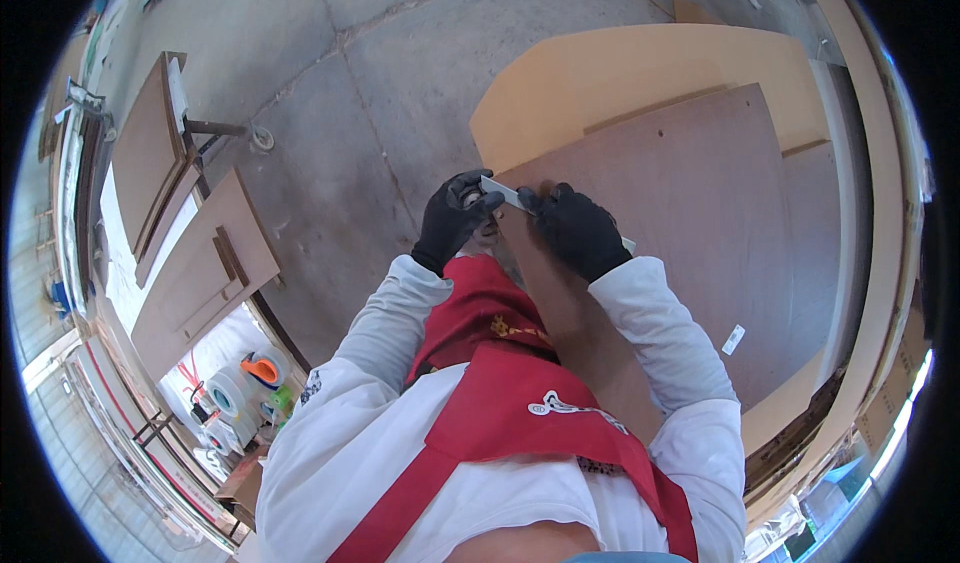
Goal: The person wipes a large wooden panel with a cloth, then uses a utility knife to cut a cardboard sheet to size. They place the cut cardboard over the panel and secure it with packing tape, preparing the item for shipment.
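Note:
Both gloved hands hold a short, pale, flat strip (506, 192) at the near left corner of a brown wood panel (697, 218). My left hand (454, 218), in a black glove, pinches the strip's left end between thumb and fingers, just off the panel's edge. The fingers of my right hand (574, 229), also in a black glove, are closed on its other end above the panel. A small pale piece (628, 245) shows beside my right wrist, mostly hidden. A white label with writing (733, 339) lies on the panel, nearer my right forearm.
Larger tan boards (645, 60) lie under the panel. To the left, a wheeled worktable holds stacked brown panels (154, 150), a loose panel (214, 278) and several rolls of tape (225, 394). Concrete floor (337, 158) lies between. A curved tan board edge (885, 188) borders the right.

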A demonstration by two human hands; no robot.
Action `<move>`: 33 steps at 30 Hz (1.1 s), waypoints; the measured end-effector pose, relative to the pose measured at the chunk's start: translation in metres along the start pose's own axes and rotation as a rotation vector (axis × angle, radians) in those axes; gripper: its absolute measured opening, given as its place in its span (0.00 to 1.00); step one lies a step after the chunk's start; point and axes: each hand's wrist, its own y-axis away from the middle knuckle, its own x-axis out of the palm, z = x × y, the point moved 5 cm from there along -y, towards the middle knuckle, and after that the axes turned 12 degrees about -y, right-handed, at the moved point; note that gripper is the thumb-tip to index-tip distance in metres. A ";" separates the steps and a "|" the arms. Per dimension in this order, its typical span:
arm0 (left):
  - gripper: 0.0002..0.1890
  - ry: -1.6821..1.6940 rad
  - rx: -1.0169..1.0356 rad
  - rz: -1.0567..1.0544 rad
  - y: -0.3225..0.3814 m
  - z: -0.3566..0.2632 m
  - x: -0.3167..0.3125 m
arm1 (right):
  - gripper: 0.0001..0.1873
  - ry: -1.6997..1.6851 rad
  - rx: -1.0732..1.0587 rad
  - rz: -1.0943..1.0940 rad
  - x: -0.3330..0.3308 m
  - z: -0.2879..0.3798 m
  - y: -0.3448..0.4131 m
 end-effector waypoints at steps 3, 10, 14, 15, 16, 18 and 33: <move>0.19 -0.349 0.059 0.090 -0.016 -0.017 -0.008 | 0.18 -0.005 -0.017 0.023 -0.009 0.002 0.006; 0.28 -0.970 0.359 0.230 -0.065 -0.067 -0.004 | 0.20 -0.047 0.127 -0.011 -0.020 -0.028 0.012; 0.30 -1.030 0.515 0.252 -0.091 -0.085 0.022 | 0.18 -0.074 0.277 -0.046 -0.031 -0.054 0.013; 0.30 -1.025 0.576 0.232 -0.097 -0.090 0.030 | 0.22 -0.086 0.320 -0.070 -0.035 -0.061 0.014; 0.30 -1.028 0.604 0.240 -0.103 -0.094 0.038 | 0.23 -0.084 0.315 -0.098 -0.041 -0.065 0.015; 0.29 -1.031 0.665 0.258 -0.113 -0.107 0.056 | 0.25 -0.076 0.307 -0.158 -0.057 -0.073 0.019; 0.31 -1.109 0.630 0.442 -0.211 -0.199 0.188 | 0.18 -0.018 0.440 -0.264 -0.154 -0.181 0.022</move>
